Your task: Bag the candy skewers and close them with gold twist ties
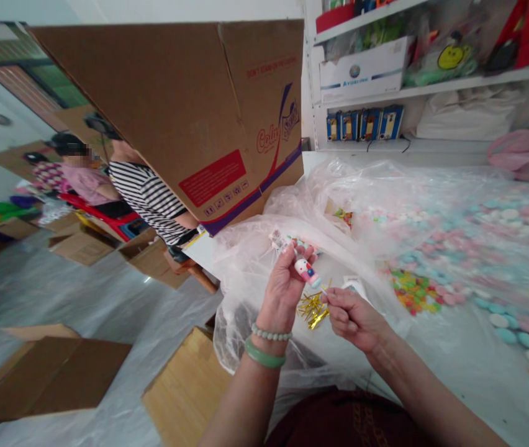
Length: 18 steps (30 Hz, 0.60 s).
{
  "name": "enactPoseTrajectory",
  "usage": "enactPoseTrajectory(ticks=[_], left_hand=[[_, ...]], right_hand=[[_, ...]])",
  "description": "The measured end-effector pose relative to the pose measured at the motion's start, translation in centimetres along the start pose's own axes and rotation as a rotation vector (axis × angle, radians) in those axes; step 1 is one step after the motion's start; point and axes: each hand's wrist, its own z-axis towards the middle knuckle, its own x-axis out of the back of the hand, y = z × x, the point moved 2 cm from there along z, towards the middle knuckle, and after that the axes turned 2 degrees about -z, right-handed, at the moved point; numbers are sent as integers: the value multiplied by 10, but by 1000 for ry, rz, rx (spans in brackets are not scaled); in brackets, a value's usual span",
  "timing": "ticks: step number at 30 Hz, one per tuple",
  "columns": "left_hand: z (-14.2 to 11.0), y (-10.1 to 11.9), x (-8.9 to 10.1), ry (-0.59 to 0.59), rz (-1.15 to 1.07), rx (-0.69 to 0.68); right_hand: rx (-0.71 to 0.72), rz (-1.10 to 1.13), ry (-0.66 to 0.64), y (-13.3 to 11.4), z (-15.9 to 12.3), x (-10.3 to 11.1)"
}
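My left hand (pixel 287 282) is closed around a small clear packet (pixel 302 268) with a pink and white toy figure inside, held upright above the table. My right hand (pixel 349 313) pinches a thin gold twist tie (pixel 324 290) at the packet's lower end, fingers pressed together. A small pile of gold twist ties (pixel 311 308) lies on the table between the two hands. My left wrist wears a green bangle and a bead bracelet.
A big clear plastic bag (pixel 264 248) is bunched on the table, with many pastel round pieces (pixel 479 236) spread to the right. A large cardboard box (pixel 190 112) stands behind. Two seated people (pixel 148 192) are at left among flat boxes (pixel 50 372). Shelves (pixel 408 87) rise at right.
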Motion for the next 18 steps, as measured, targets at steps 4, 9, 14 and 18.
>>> enactPoseTrajectory(ticks=[4, 9, 14, 18], left_hand=[[-6, -10, 2, -99, 121, 63], [-7, -23, 5, -96, 126, 57], [-3, -26, 5, -22, 83, -21], [-8, -32, 3, 18, 155, -40]], right_hand=[[-4, -15, 1, 1, 0, 1], [212, -309, 191, 0, -3, -5], [386, -796, 419, -2, -9, -15], [384, -746, 410, 4, -5, -15]])
